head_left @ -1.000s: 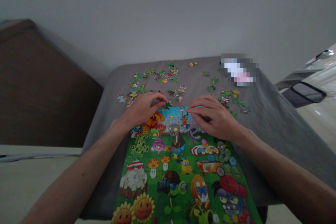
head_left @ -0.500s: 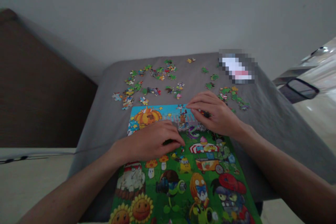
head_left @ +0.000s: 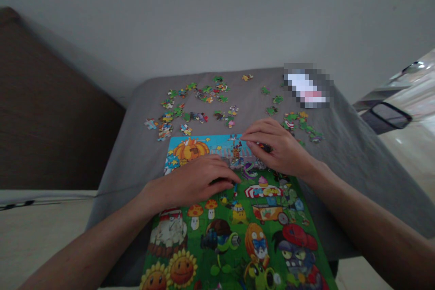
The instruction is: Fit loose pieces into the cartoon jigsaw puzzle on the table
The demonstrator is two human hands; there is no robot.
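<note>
A colourful jigsaw puzzle (head_left: 217, 222), printed with cartoon plants and zombies on green under a blue sky strip, lies flat in front of me. My left hand (head_left: 200, 181) rests over its upper middle, palm down. The fingers there are loosely bent, and the tips of thumb and index finger sit on the picture, slightly apart. At the puzzle's top edge, my right hand (head_left: 277, 147) has its fingers together and the index tip close to the thumb. Whether a piece is between those fingertips is hidden. The right palm covers the upper right corner.
Loose puzzle pieces (head_left: 178, 111) lie scattered beyond the puzzle on the grey cloth-covered table (head_left: 125, 163). More pieces (head_left: 302, 122) are right of my right hand. A blurred-out white item (head_left: 307, 88) is at the back right, near the wall (head_left: 217, 18). A dark brown panel (head_left: 57, 108) stands left.
The left index finger and thumb have shifted slightly upward and to the right on the puzzle. My right hand stays at the top edge.
</note>
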